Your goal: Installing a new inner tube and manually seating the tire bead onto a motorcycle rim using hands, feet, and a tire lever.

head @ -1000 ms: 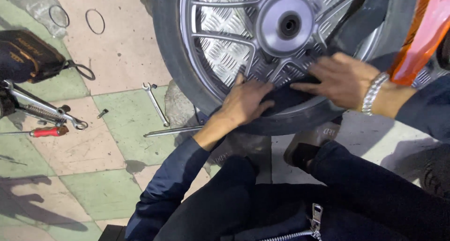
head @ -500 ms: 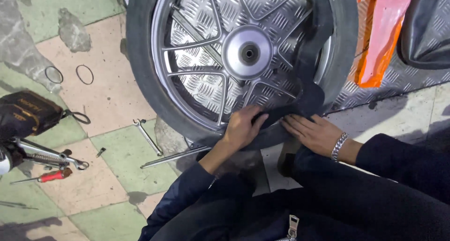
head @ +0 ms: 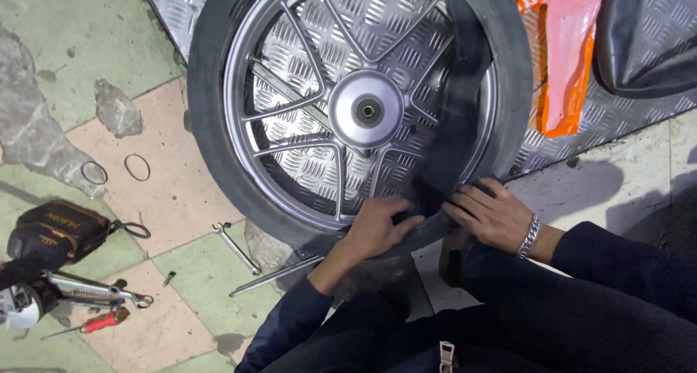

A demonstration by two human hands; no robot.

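Tube (head: 457, 119) now drapes higher across the wheel (head: 363, 112); both hands, left (head: 377, 224) and right (head: 490, 213), fingers curled, press its lower end against the tyre (head: 210, 148).

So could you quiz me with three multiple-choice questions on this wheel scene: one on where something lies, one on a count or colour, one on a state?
1. Where does the spanner lie?
A. on the floor tiles left of the hands
B. on the wheel hub
C. in the right hand

2. How many loose thin rings lie on the pink tile?
A. two
B. four
C. none

3. What are the left hand and the right hand doing?
A. hanging free
B. pressing on the black rubber at the lower edge of the tyre
C. gripping the red-handled screwdriver

Answers: 1 A, it rests on the tiles below the tyre; 2 A, two rings sit side by side; 3 B, both sets of fingers lie on the rubber.
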